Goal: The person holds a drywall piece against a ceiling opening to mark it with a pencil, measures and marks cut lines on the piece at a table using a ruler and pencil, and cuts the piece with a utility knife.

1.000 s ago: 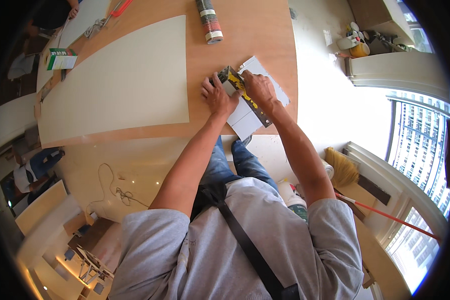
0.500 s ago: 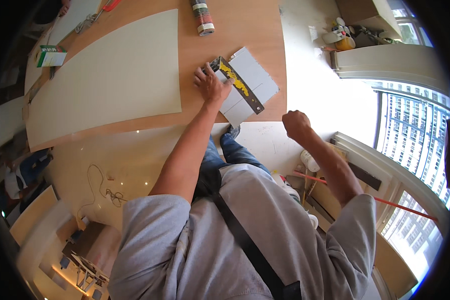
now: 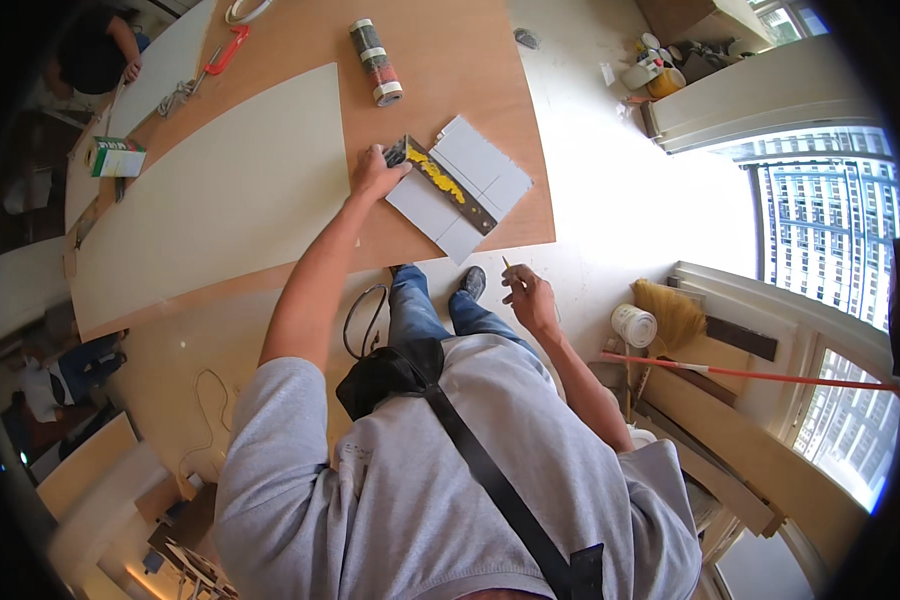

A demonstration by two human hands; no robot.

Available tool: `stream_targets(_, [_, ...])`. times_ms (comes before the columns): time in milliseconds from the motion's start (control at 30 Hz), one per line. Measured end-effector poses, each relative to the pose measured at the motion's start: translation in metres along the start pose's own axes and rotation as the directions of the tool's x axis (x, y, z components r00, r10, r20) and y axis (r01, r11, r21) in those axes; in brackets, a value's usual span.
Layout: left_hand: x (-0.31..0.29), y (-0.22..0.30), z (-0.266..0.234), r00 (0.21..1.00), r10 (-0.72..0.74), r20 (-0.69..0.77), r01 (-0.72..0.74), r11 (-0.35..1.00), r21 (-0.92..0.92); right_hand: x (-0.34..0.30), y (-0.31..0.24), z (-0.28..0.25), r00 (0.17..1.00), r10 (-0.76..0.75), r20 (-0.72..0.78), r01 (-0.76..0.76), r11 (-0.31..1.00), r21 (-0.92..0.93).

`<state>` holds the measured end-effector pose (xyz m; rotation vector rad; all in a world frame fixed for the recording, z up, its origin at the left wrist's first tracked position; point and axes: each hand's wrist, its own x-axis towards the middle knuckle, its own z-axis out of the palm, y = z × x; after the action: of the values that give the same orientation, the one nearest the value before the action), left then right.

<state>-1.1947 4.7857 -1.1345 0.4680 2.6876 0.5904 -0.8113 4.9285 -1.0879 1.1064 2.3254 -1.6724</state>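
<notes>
My left hand (image 3: 378, 178) is closed on the handle end of a square (image 3: 445, 182), its dark blade smeared with yellow. The square lies slantwise across a flat grey-white panel (image 3: 500, 178), which has thin lines on it and a ragged far edge. One corner of the panel sticks out past the front edge of the brown work table (image 3: 510, 110). Off that edge to the right, my right hand (image 3: 533, 303) is raised, clear of the panel. Its fingers pinch a thin pencil (image 3: 507, 264) with the tip upward.
On the table are a large white sheet (image 3: 260, 160), a roll in clear wrap (image 3: 375, 62), a red clamp (image 3: 228, 50) and a green-and-white box (image 3: 118, 158). A white bucket (image 3: 633, 325) and red pole (image 3: 750, 372) are at right. Another person (image 3: 95, 50) is at far left.
My left hand has shifted to the square's end, its thumb drawn back. My right hand has come down and left, and the pencil now shows. The whole view has shifted.
</notes>
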Motion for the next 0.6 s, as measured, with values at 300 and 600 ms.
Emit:
stream_targets(300, [-0.102, -0.165, -0.078, 0.913, -0.295, -0.28, -0.011, 0.669, -0.743, -0.021, 0.053, -0.031, 0.972, 0.08, -0.22, -0.01, 0.954, 0.301])
stream_targets(600, [-0.357, -0.263, -0.007, 0.634, -0.773, 0.012, 0.718, 0.583, -0.38, -0.01, 0.034, -0.011, 0.946, -0.287, -0.152, 0.27, 0.955, -0.12])
